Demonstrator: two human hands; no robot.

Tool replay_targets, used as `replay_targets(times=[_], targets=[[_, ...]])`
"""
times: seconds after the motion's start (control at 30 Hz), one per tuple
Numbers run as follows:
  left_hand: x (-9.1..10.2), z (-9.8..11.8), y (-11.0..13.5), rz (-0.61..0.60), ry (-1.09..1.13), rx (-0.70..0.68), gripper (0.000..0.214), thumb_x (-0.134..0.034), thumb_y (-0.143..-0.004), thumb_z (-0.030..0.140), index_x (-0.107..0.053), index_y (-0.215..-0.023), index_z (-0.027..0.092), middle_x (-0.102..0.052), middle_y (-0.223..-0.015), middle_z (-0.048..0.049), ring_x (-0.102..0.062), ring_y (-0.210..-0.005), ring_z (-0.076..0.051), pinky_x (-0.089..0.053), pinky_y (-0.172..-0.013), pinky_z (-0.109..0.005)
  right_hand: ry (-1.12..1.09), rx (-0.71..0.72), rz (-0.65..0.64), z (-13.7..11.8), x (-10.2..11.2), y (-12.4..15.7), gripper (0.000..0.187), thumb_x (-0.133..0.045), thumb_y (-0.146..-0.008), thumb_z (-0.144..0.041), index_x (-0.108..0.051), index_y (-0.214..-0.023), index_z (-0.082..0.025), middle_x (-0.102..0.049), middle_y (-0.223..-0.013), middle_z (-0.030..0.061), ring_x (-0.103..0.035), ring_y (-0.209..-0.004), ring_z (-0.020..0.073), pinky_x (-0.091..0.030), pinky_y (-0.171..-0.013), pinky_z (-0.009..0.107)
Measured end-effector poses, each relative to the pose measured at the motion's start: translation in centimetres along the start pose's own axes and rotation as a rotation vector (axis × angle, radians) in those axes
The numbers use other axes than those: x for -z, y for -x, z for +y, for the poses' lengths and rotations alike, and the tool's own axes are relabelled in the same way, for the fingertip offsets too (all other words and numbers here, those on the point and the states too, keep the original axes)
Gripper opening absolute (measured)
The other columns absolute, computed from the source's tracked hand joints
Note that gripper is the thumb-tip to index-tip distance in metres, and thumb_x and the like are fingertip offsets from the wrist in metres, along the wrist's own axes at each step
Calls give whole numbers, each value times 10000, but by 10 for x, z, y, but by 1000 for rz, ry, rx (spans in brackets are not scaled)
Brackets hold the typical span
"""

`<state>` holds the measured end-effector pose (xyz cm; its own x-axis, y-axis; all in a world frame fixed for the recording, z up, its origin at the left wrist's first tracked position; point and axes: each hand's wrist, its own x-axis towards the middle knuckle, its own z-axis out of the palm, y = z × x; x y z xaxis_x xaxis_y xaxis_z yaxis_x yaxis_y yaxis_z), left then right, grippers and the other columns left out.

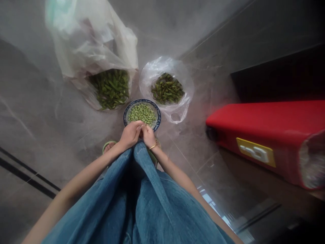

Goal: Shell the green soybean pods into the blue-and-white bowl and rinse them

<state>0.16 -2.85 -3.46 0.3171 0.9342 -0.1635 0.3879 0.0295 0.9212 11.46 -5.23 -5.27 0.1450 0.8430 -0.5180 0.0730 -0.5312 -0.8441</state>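
Note:
My left hand (130, 134) and my right hand (148, 135) meet fingertip to fingertip just over the near rim of a blue-rimmed bowl (157, 115) of shelled green beans (142, 114). Both hands are closed in a pinch on something small that I cannot make out. A gold bangle circles my right wrist. My knees in blue jeans (142, 196) sit under the forearms.
A large clear plastic bag of green pods (111, 87) lies on the grey floor at the left behind the bowl. A smaller plastic bag with pods (167, 88) lies at the right. A long red box (264, 135) stands at the right. My foot in a green sandal (109, 146) shows beside the bowl.

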Motion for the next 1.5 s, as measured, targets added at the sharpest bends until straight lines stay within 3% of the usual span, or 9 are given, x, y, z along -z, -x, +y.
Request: replay_targets(times=[0.3,0.47,0.63,0.73,0.87,1.07,1.2,1.3,1.5], targets=[[-6,12,5,246,327,284,150,-480,-913,334,-445,-1009,223,-500,-779,26,-481,-593,-84,-414,-568,-205,-42,125,-4,-15,-12,16,418,-340,-902,-602,-460,-765,-226,-525,-678,7,-503,-623,132,-460,-603,258],[-12,11,1,212,493,436,163,-477,-860,265,-423,-1007,219,-358,-575,92,-375,-453,-71,-299,-442,-171,-142,36,27,-5,-17,13,411,-379,-865,-610,-442,-737,-225,-483,-646,-7,-462,-581,121,-458,-553,243],[-11,1,1,170,473,425,224,-482,-848,247,-402,-1055,220,-367,-553,109,-364,-433,-65,-286,-442,-167,-149,-17,-16,4,-13,7,395,-402,-843,-590,-457,-706,-224,-496,-632,-5,-481,-591,128,-466,-562,249],[-1,-6,-1,91,365,364,246,-498,-836,216,-419,-1069,212,-356,-539,111,-362,-444,-66,-273,-458,-174,-32,41,-60,3,3,-8,395,-398,-864,-556,-510,-708,-211,-535,-638,1,-509,-607,135,-471,-611,266],[23,-11,-11,30,200,278,238,-498,-839,191,-470,-1074,208,-319,-537,105,-339,-451,-69,-248,-471,-193,186,191,73,-1,24,-44,276,-501,-858,-443,-595,-840,-183,-647,-799,41,-573,-720,148,-480,-728,284],[81,-23,-42,415,-224,149,253,-498,-882,206,-460,-1131,186,-389,-579,79,-409,-495,-103,-330,-549,-242,638,236,-24,-11,16,-83,156,-617,-814,-287,-657,-722,-169,-636,-787,74,-581,-777,186,-469,-774,319],[112,-49,-51,356,-636,146,424,-535,-834,156,-430,-1245,163,-574,-796,-23,-582,-798,-220,-455,-743,-347,788,181,-24,-14,2,-84,165,-606,-826,-272,-679,-727,-162,-640,-828,109,-588,-839,218,-469,-799,340],[117,-66,-48,287,-728,146,479,-527,-829,147,-417,-1296,150,-617,-989,-95,-569,-982,-291,-452,-860,-450,794,214,-34,-15,1,-81,166,-574,-840,-245,-696,-765,-160,-651,-846,111,-592,-852,219,-467,-815,344],[110,-69,-39,377,-566,85,374,-566,-845,194,-483,-1210,196,-567,-1164,-93,-465,-1171,-307,-332,-1018,-511,604,262,-4,-15,14,-78,179,-575,-818,-262,-718,-761,-171,-685,-790,65,-602,-749,175,-469,-746,305]])
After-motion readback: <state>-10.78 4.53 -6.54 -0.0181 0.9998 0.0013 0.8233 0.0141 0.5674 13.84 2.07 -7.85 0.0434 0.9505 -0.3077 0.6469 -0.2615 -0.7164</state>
